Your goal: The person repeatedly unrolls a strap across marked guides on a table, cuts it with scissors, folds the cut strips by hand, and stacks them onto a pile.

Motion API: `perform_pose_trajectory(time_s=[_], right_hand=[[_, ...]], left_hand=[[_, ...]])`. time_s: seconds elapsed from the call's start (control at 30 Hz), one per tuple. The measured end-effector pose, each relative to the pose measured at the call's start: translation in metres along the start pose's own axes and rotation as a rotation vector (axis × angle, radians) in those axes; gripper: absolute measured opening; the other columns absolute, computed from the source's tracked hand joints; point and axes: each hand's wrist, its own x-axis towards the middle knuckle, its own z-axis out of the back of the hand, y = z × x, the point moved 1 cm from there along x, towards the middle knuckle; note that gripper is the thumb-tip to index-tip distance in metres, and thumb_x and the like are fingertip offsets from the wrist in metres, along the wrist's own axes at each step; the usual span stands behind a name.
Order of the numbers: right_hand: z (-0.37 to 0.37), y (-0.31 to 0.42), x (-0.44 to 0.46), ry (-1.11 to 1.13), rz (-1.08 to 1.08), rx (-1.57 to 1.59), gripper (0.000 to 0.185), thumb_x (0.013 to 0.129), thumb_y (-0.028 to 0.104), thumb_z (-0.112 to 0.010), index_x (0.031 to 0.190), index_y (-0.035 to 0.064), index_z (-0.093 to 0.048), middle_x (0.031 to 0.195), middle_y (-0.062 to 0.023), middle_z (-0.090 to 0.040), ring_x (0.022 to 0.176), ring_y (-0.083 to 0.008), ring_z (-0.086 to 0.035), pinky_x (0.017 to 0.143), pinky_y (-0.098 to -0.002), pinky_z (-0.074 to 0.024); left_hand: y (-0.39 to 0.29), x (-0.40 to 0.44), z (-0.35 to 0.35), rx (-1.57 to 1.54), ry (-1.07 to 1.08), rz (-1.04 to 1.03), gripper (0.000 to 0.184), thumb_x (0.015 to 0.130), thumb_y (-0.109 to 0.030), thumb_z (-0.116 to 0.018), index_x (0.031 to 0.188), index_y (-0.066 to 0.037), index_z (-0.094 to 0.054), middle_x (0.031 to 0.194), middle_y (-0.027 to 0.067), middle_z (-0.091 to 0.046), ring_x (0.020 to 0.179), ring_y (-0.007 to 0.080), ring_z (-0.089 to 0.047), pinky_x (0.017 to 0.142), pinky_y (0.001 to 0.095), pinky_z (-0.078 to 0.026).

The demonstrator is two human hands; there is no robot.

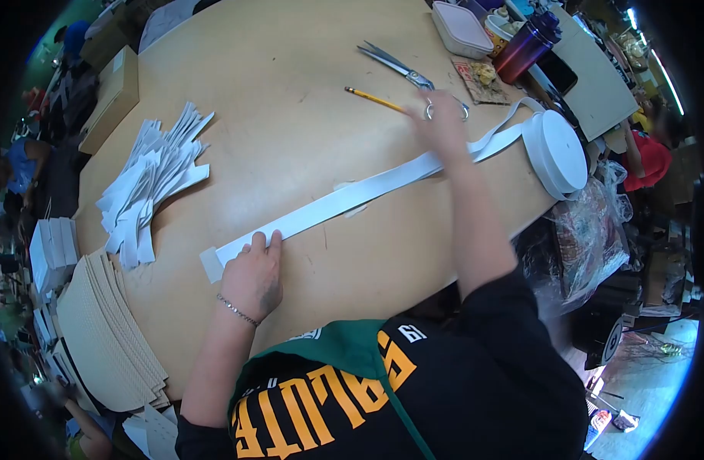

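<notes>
1. The strip (352, 203) is white, flat, smooth and long, with straight edges; it looks like cloth tape. It lies slantwise on the table (291, 115), a pale, smooth board with small marks.
2. At the strip's far right end stands the roll (559, 153), a thick white disc wound with the same kind of band. A narrower loop of band rises beside the strip, near the roll.
3. At the strip's left end is a small pale tab (211, 264), squarish and thin.
4. Left of the strip lies a loose heap of cut pieces (156, 176), white, flat and fanned out. Nearer the wearer, left of the strip, is a stack of curved sheets (99, 330), beige with ridged edges.
5. Beyond the strip are metal scissors (398, 65), blades closed or nearly so, and a yellow pencil (373, 99). Farther off are a packet (482, 80), a shiny purple flask (528, 46) and a pale lidded box (461, 27).
6. The right hand (444, 126) blocks part of the scissors' handles and the pencil's near end.
7. The left hand (256, 272) is palm down, fingers extended and unclenched, fingertips on the strip near its left end.
8. The right hand is blurred, its forearm reaching across the strip; whether it grips anything, I cannot tell. The two hands are well apart.
</notes>
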Motion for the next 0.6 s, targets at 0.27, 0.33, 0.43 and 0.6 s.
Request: perform_pose_trajectory(time_s=[0.27,0.33,0.43,0.6], right_hand=[[0.004,-0.064,0.062,0.456,-0.046,-0.535,0.027,0.077,0.021,-0.061,0.098,0.0044,-0.063,0.096,-0.0196,-0.061,0.091,-0.0325,-0.06,0.08,-0.0405,-0.0468],[0.006,-0.062,0.066,0.381,0.006,-0.621,0.021,0.079,0.02,-0.059,0.089,0.0022,-0.061,0.088,-0.0194,-0.063,0.085,-0.0331,-0.061,0.075,-0.0407,-0.0471],[0.045,-0.045,0.063,0.383,0.018,-0.488,0.023,0.08,0.022,-0.06,0.085,-0.0003,-0.059,0.078,-0.0174,-0.062,0.076,-0.033,-0.06,0.069,-0.0403,-0.046],[0.107,0.0,-0.065,0.506,-0.447,0.309,0.022,0.084,0.023,-0.063,0.085,0.0023,-0.056,0.064,-0.0043,-0.056,0.053,-0.0122,-0.053,0.05,-0.0263,-0.0439]], left_hand=[[0.009,0.005,-0.005,-0.042,-0.037,-0.053,0.057,0.07,-0.009,-0.056,0.124,0.001,-0.044,0.103,0.0188,-0.051,0.075,0.0307,-0.062,0.063,0.0382,-0.053],[0.01,0.005,-0.005,-0.032,-0.035,-0.066,0.056,0.069,-0.008,-0.056,0.123,0.002,-0.045,0.102,0.0187,-0.051,0.075,0.0302,-0.062,0.063,0.0377,-0.052],[0.012,0.007,-0.005,-0.042,-0.041,-0.09,0.055,0.069,-0.008,-0.057,0.121,0.004,-0.046,0.101,0.019,-0.052,0.073,0.0293,-0.062,0.062,0.0371,-0.052],[0.016,0.007,-0.002,-0.067,-0.016,-0.116,0.05,0.072,-0.007,-0.056,0.119,0.005,-0.048,0.099,0.0175,-0.052,0.075,0.0276,-0.062,0.062,0.0364,-0.052]])
